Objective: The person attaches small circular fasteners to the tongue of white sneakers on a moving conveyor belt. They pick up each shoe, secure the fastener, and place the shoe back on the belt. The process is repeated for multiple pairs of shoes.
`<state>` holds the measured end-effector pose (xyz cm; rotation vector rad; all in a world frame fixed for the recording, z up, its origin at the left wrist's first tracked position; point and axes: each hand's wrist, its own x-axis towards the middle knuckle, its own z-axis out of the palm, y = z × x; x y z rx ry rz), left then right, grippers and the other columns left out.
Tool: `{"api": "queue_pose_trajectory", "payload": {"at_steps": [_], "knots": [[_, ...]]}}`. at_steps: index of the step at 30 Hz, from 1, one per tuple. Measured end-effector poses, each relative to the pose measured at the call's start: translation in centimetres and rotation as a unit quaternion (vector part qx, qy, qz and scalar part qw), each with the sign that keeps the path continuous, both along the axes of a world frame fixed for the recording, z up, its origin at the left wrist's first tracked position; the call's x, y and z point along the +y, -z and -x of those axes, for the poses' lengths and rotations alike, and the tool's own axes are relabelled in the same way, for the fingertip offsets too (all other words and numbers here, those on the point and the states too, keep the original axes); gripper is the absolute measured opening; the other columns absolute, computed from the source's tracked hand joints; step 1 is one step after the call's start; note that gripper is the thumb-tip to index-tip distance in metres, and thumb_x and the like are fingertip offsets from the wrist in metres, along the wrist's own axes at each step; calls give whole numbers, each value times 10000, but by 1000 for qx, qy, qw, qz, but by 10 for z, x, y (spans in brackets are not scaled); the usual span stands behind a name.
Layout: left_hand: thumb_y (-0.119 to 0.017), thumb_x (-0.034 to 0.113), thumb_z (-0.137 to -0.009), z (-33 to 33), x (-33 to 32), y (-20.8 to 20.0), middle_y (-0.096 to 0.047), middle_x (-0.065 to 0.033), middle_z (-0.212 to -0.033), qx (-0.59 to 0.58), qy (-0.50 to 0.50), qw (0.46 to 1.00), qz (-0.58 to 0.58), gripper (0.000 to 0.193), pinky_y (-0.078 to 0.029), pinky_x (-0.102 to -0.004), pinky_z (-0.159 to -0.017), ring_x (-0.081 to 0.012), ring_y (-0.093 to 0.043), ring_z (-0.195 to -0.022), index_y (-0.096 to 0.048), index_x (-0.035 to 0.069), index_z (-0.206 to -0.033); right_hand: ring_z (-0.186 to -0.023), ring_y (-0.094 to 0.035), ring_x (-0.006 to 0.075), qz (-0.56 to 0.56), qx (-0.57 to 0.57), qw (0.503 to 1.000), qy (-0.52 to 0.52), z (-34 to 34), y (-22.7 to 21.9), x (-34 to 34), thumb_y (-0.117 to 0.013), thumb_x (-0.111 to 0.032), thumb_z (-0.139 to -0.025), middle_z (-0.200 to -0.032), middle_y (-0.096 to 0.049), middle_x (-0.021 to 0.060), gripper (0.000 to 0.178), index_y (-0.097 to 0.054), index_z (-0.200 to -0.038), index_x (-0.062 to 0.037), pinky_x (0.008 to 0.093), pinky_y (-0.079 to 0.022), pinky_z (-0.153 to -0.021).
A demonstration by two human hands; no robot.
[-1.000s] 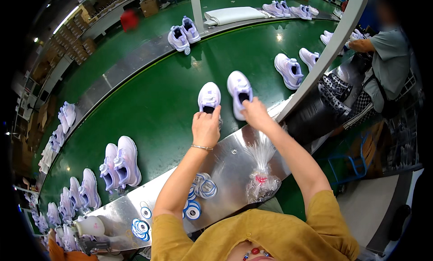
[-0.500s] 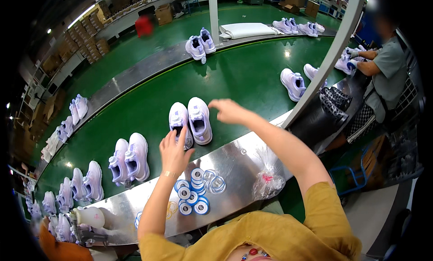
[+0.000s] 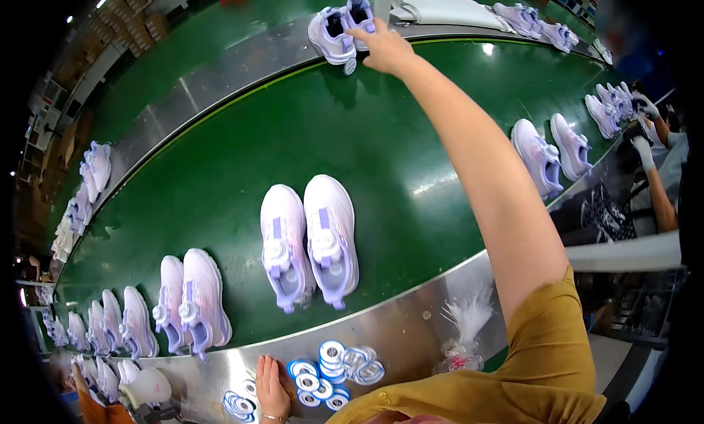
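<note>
My right arm stretches across the belt to a pair of white-and-lilac sneakers (image 3: 331, 37) on the far metal rail. There my right hand (image 3: 387, 49) is at the right-hand sneaker of the pair, its fingers spread against the heel end; no firm grip shows. My left hand (image 3: 271, 389) lies flat on the near metal ledge, fingers stretched out, holding nothing. Beside it are round blue-rimmed tags (image 3: 308, 382) on one side and a smaller group of similar tags (image 3: 239, 404) on the other. Another pair of sneakers (image 3: 330, 226) stands on the belt in front of me.
The green belt (image 3: 220, 175) carries several more sneaker pairs (image 3: 202, 299) to the left and another pair (image 3: 539, 156) to the right. A clear plastic bag (image 3: 466, 325) lies on the near ledge (image 3: 403, 329). A co-worker's gloved hands (image 3: 644, 134) are among sneakers at far right.
My right hand has moved away from beside the near pair to the sneakers on the far rail. My left hand has left the near pair and come down onto the ledge. The view has shifted.
</note>
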<state>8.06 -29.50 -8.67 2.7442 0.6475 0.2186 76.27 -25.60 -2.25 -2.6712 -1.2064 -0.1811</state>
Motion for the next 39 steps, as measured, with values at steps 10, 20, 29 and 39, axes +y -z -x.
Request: {"api": "queue_pose_trajectory", "payload": {"at_steps": [10, 20, 29, 39], "knots": [[-482, -24, -885, 1, -8, -5, -546, -247, -1285, 28, 11, 998, 53, 380, -418, -506, -1018, -450, -515, -1204, -501, -67, -1262, -1160, -526, 390, 75, 4, 997, 13, -112, 62, 70, -751, -554, -663, -1342, -424, 269, 701, -600, -1279, -257, 467, -448, -969], [-462, -42, -898, -4, 1, 3, -546, -233, -1302, -17, -10, 998, 65, 366, -409, -465, -1030, -417, -498, -1238, -517, -77, -1257, -447, -424, 62, -159, 411, 897, -21, 57, -56, -37, -769, -339, -752, -632, -586, -4, 313, -705, -838, -45, 246, -315, -374], [-415, 81, -981, -10, 10, 17, -547, -195, -1309, -131, -100, 956, 244, 378, -386, -365, -1046, -316, -517, -1231, -459, 2, -1348, -544, -501, 55, -317, 451, 834, -18, 283, -130, -259, -682, -338, -850, -701, -599, -3, 304, -655, -875, -36, 195, -350, -451], [-455, 144, -1013, -17, 34, 7, -652, -129, -1159, -278, -111, 872, 387, 349, -461, -273, -926, -181, -612, -1062, -484, -39, -1308, -790, -567, 278, -200, 170, 960, -98, 453, -34, -349, -792, -193, -725, -928, -529, 131, 284, -647, -904, -27, 344, -473, -685]]}}
